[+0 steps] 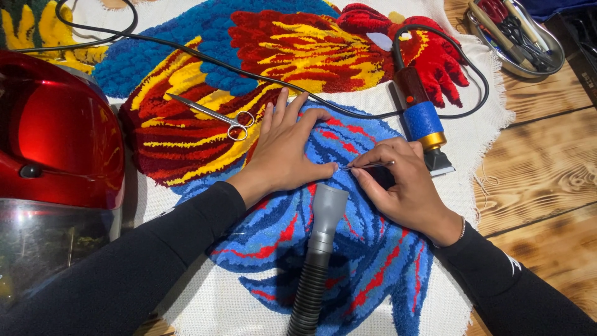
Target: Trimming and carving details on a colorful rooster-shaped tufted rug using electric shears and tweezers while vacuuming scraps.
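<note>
Left hand [283, 149] flat, fingers spread, pressing blue-red tufted rug [348, 249] at centre tabletop. Right hand [407, 183] pinches thin metal tweezers [368, 165], tips beside left thumb. Best: hold pile taut, pick gently. Grey vacuum hose [320, 249] near.

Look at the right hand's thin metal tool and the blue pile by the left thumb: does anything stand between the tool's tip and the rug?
Nothing visible does. The right hand holds the tool with its tip at the rug, beside the left hand. The vacuum hose lies just below, the scissors and clipper off to the sides.
</note>
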